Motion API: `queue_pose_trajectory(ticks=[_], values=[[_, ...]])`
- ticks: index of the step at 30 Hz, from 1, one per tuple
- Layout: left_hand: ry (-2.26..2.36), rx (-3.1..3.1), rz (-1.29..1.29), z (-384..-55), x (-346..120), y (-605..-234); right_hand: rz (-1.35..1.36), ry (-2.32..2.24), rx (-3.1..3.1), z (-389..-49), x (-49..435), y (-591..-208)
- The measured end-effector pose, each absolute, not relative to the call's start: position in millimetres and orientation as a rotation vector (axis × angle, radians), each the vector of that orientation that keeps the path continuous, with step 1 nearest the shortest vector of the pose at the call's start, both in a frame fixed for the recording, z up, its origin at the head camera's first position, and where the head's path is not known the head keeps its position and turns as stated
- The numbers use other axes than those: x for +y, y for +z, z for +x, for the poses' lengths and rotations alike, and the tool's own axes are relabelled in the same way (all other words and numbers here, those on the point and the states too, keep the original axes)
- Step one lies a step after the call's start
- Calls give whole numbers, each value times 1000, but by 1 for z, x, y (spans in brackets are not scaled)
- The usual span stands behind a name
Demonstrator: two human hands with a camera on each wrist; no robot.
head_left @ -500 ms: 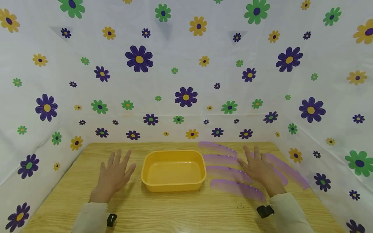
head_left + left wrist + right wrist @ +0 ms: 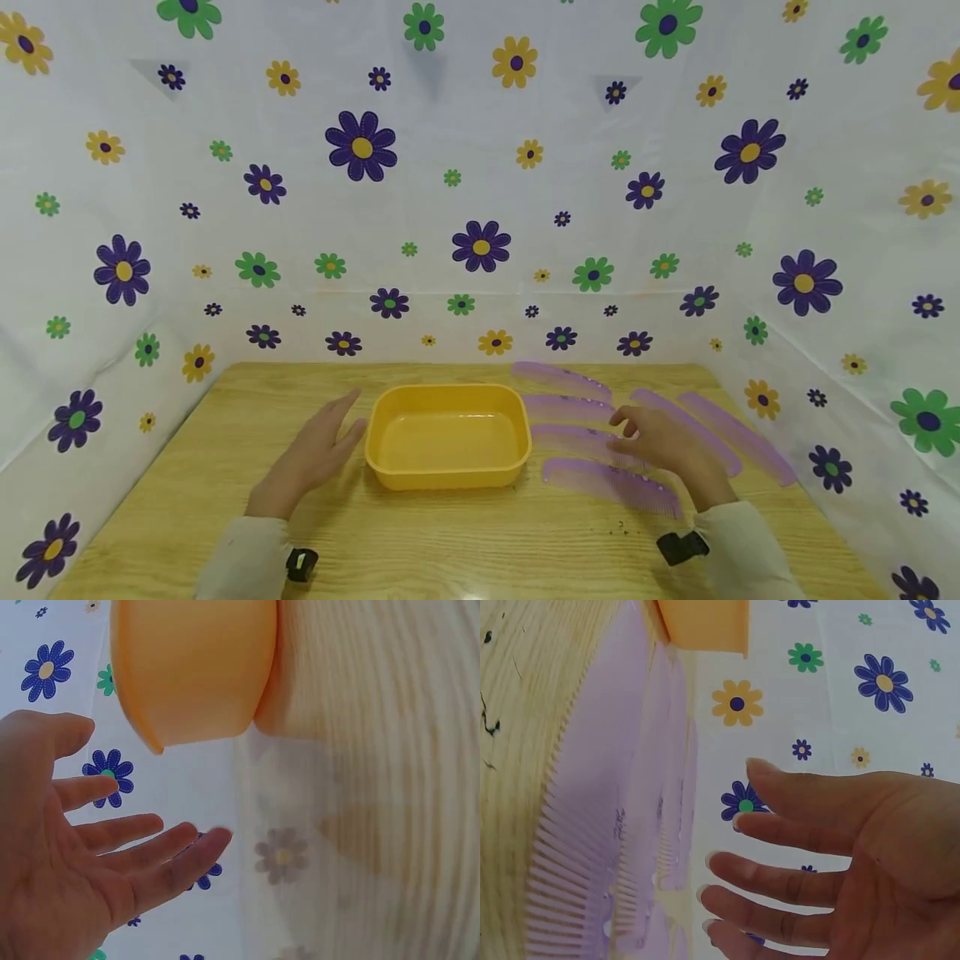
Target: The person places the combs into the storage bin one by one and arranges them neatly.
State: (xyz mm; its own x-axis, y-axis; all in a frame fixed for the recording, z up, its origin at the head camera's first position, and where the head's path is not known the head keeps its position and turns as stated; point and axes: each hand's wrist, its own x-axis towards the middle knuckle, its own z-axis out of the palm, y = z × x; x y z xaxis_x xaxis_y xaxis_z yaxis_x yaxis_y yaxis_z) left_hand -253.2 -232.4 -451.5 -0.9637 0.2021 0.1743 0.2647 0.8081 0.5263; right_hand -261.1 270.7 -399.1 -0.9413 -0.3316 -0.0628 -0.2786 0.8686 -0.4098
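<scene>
A yellow plastic tray (image 2: 448,480) stands in the middle of the wooden table. Just left of it my left hand (image 2: 311,458) hovers with loosely extended fingers, holding nothing; in the left wrist view the hand (image 2: 97,847) is apart from the tray wall (image 2: 195,675). Several translucent purple combs lie to the right of the tray. The nearest comb (image 2: 611,485) has its teeth toward me, and another comb (image 2: 570,440) lies behind it. Over these combs hangs my right hand (image 2: 663,442), fingers bent a little and empty. In the right wrist view, a gap separates its fingers from the combs.
Two more combs, the inner comb (image 2: 690,429) and the outer comb (image 2: 738,437), slant at the far right. White flowered cloth (image 2: 420,208) rises behind and along both sides of the table (image 2: 420,550). Small dark specks (image 2: 618,528) lie near the front comb.
My left hand has turned onto its side and shifted right, closer to the tray. The right hand's fingers, spread before, have bent and drawn together. The combs and tray stay in place.
</scene>
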Motion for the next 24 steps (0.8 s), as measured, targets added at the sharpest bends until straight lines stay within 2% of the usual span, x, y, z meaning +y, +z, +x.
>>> queue_pose_trajectory(ticks=[12,24], values=[[-1370,-2903,-311,-260,-223,-467,-457,-769,2831,-262,260,-416],[-1447,-2871,-346,-262,-221,-469,-437,-794,2825,-265,259,-422]])
